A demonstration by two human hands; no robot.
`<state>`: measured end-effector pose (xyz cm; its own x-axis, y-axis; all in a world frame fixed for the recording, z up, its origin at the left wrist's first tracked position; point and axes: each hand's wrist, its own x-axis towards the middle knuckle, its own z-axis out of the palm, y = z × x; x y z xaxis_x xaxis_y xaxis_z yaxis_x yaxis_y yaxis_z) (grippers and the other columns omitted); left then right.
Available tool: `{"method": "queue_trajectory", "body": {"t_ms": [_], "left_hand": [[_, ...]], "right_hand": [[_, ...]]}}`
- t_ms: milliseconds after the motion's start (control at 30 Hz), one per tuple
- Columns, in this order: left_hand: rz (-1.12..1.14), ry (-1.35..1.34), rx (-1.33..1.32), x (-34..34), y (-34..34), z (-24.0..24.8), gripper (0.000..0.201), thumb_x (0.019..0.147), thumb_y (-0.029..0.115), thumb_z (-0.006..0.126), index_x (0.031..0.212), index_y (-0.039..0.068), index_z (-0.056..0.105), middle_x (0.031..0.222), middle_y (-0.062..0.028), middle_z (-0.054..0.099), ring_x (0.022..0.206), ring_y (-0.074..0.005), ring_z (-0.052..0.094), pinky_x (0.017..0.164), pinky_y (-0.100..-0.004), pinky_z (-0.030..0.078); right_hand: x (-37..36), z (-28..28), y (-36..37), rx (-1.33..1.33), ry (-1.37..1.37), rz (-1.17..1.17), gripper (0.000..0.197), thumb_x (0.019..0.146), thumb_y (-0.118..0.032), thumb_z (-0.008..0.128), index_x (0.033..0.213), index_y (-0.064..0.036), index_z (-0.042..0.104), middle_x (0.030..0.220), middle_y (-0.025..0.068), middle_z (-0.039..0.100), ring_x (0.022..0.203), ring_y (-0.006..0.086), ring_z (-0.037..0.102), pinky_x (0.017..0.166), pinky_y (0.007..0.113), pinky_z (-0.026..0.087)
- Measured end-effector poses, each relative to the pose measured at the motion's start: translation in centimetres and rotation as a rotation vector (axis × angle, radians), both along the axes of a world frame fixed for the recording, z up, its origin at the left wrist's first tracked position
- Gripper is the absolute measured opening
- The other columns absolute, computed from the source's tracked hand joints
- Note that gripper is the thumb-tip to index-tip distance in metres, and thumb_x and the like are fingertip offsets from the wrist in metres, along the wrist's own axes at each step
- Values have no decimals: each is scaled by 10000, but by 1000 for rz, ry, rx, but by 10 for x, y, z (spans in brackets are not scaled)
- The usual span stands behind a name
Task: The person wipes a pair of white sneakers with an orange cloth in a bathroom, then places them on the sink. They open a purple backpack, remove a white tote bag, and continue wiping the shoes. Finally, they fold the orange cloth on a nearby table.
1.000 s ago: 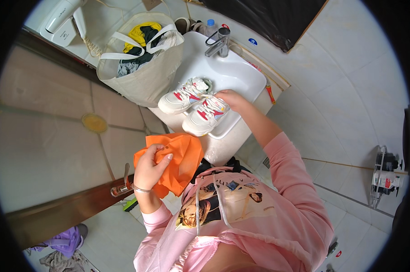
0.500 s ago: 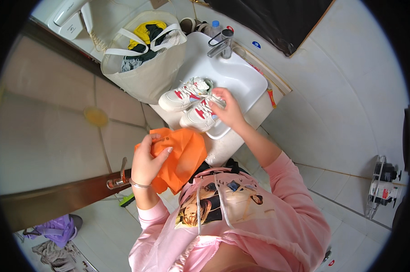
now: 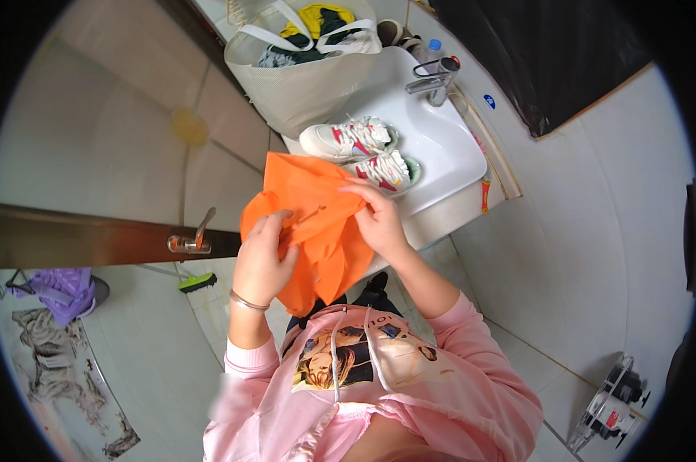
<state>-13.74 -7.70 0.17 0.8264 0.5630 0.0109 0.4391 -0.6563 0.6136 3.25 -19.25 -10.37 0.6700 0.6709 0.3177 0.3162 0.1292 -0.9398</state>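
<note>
Small washroom, looks domestic. White washbasin [image 3: 440, 150] with metal faucet [image 3: 439, 88], set on pale counter [image 3: 433, 225]; tiled wall [image 3: 563, 223] alongside. Door [image 3: 109, 131] with lever handle [image 3: 190, 243] at left, green floor brush [image 3: 197, 282] near it. Bag [image 3: 306, 92] of clothes beside basin. Wire rack [image 3: 606, 400] lower right.

Pale tiled walls [image 3: 563, 223] are met by a tiled floor [image 3: 175, 369]; a brown-framed door [image 3: 102, 146] is fitted with a metal handle [image 3: 191, 244], and black sheeting [image 3: 548, 58] is edged in brown
</note>
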Motion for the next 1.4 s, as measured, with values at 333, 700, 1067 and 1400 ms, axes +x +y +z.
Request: {"method": "queue_trajectory", "body": {"t_ms": [333,700,1067,1400], "left_hand": [[270,-50,-295,-48,26,-91,599,754,261,781,1205,-34,521,1079,-182,589,961,-272,602,791,-352,515],[626,-334,-940,-62,41,-176,944,781,343,781,1446,12,197,1288,-166,490,1136,-246,510,940,-378,432],[263,-963,-778,-89,124,-102,133,972,65,469,1045,-12,550,953,-28,618,869,-73,549,778,-231,458],[-278,-447,-110,-129,129,32,133,823,1,566,943,21,619,785,-82,619,730,-196,584,724,-293,464]], "right_hand": [[3,39,-6,279,747,93,272,943,-53,424,1165,-2,573,1188,74,579,1090,150,547,960,284,425],[-57,95,-6,723,1109,285,282,981,-107,429,1244,-10,456,1195,168,569,1073,260,594,923,376,502],[-78,82,-42,-187,-54,117,347,850,34,484,1186,-13,554,1247,122,575,1153,271,550,986,383,437],[-77,53,-14,-305,246,361,693,832,-143,683,1435,-96,345,1430,87,428,1334,240,392,1092,394,321]]}}
